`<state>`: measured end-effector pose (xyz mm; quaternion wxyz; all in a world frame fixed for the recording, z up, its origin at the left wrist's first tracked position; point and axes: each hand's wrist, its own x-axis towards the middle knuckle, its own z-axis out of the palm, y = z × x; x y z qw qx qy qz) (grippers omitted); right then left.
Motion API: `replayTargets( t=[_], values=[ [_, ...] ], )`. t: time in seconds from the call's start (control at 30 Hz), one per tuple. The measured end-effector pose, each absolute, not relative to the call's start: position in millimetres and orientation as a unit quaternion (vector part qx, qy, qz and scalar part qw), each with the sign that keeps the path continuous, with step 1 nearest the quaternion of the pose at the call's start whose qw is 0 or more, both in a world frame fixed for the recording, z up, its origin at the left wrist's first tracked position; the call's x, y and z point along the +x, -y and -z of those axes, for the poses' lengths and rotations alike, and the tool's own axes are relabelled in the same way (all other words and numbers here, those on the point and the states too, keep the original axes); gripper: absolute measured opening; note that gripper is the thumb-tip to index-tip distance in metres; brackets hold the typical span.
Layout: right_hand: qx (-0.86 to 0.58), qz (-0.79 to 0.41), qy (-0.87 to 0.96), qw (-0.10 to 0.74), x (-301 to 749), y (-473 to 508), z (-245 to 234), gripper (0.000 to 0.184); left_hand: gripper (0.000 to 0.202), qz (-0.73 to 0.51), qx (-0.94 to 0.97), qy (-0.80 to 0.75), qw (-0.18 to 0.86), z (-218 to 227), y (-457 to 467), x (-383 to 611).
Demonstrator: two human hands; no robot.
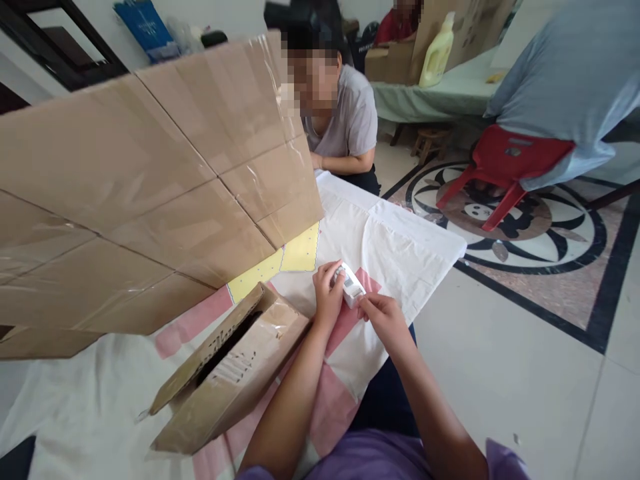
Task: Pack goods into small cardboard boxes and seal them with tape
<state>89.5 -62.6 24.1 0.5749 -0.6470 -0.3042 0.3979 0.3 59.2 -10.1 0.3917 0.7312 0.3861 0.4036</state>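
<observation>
My left hand (pixel 329 293) is closed around a small white device (pixel 353 285) with a grey panel on its upper face. Its exact kind is too small to tell. At the near end of that device, the thumb and fingers of my right hand (pixel 383 315) are pinched together; what lies between them is hidden. Both hands are just above a cloth with pink and white patches (pixel 343 393) on the table. Left of my left forearm lies a narrow cardboard box (pixel 250 367), its long side gaping in a dark slot.
A large taped cardboard panel (pixel 165 180) stands across the table's left side, over a yellow patterned sheet (pixel 260 275). Opposite sits a person (pixel 345 127). Another person sits on a red stool (pixel 520 150) at right, near a table with a yellow bottle (pixel 438 53).
</observation>
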Motion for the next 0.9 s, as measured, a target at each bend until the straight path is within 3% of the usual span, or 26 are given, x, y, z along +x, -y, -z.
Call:
replayTargets(
  t=[0.4, 0.73, 0.9],
  values=[
    [-0.624, -0.381, 0.311, 0.607, 94, 55, 16, 0.045, 0.022, -0.435, 0.684, -0.416, 0.411, 21, -60, 9],
    [-0.659, -0.371, 0.335, 0.562, 97, 58, 14, 0.056, 0.020, -0.437, 0.691, -0.410, 0.404, 20, -64, 11],
    [-0.649, -0.421, 0.311, 0.551, 95, 61, 20, 0.060, 0.017, -0.444, 0.699, -0.403, 0.389, 21, -61, 11]
  ],
)
